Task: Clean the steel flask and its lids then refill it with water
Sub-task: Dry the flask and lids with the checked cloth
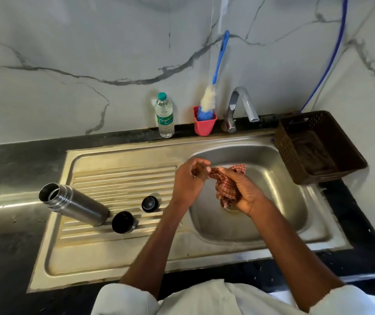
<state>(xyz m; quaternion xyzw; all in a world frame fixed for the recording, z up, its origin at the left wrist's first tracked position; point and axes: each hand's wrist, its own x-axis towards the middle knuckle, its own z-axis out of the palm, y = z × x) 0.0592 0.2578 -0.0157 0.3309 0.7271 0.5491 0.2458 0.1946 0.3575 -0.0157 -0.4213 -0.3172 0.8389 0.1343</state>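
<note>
Hands (218,185) grip checked cloth (226,185) over sink (272,169); flask (75,204) lies on drainboard (118,178).

Right hand (243,189) gripping — left hand (190,178) pinching, forearms extended

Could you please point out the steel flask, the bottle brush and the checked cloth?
steel flask (77,204): head view, middle of its body.
bottle brush (208,101): head view, white bristle head.
checked cloth (226,187): head view, bunched middle in the right hand.
</note>
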